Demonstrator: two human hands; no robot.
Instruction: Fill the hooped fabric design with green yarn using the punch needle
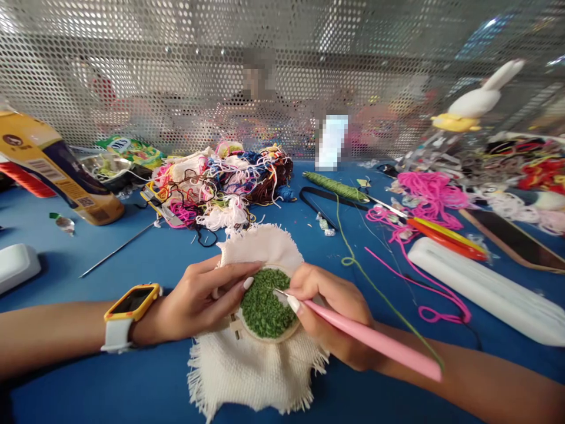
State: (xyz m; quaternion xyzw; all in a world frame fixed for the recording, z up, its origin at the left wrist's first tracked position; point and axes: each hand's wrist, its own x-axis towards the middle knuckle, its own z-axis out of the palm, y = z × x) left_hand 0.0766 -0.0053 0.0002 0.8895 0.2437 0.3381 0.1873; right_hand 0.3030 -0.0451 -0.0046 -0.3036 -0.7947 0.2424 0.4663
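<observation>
My left hand [207, 294] is closed on the left side of a small round embroidery hoop [270, 340], its thumb and fingers at the rim. White fringed fabric [256, 374] is stretched in the hoop and hangs out around it. Inside the ring, green yarn loops [267, 306] cover nearly the whole surface. My right hand [326, 306] pinches a pink punch needle [375, 341] near its tip, and the metal point touches the green loops. A green strand [375, 287] leaves the tool's back end and runs to a green yarn bundle [338, 187].
A heap of mixed yarn [229, 182] lies behind the hoop. Left stand a tilted bottle [57, 165] and a metal rod [117, 250]. On the right are pink yarn [432, 197], scissors [445, 235], a white case [485, 288] and a phone [516, 238]. Perforated metal [176, 76] closes the back.
</observation>
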